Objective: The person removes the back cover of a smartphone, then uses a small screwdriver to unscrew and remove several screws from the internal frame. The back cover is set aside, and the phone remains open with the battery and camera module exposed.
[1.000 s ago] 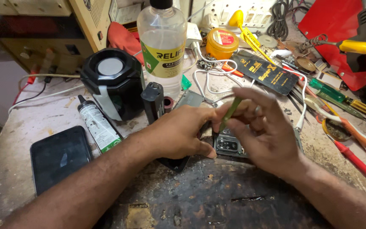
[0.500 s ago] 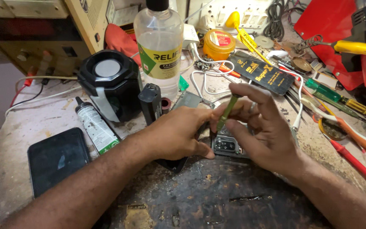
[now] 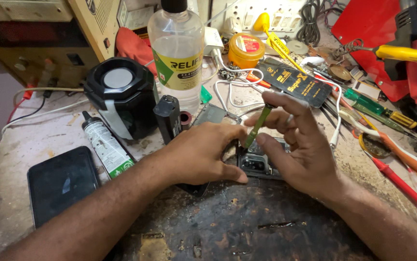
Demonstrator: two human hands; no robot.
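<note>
The screwdriver (image 3: 258, 126) had an olive-green handle, and the phone (image 3: 258, 163) under it was dark grey. The speaker (image 3: 121, 96) was black with a pale grey top, the tin (image 3: 246, 50) was yellow-orange with a red lid, and the bottle (image 3: 178, 53) was clear with a yellow-green label.

Right hand (image 3: 300, 150) tips a green screwdriver (image 3: 258, 126) onto the phone (image 3: 259, 163) under the left hand (image 3: 201, 154).

Bottle (image 3: 178, 53), speaker (image 3: 120, 94) block beyond hands (image 3: 247, 154)

Two hands (image 3: 203, 154), one green screwdriver (image 3: 257, 126), two phones (image 3: 61, 183).
</note>
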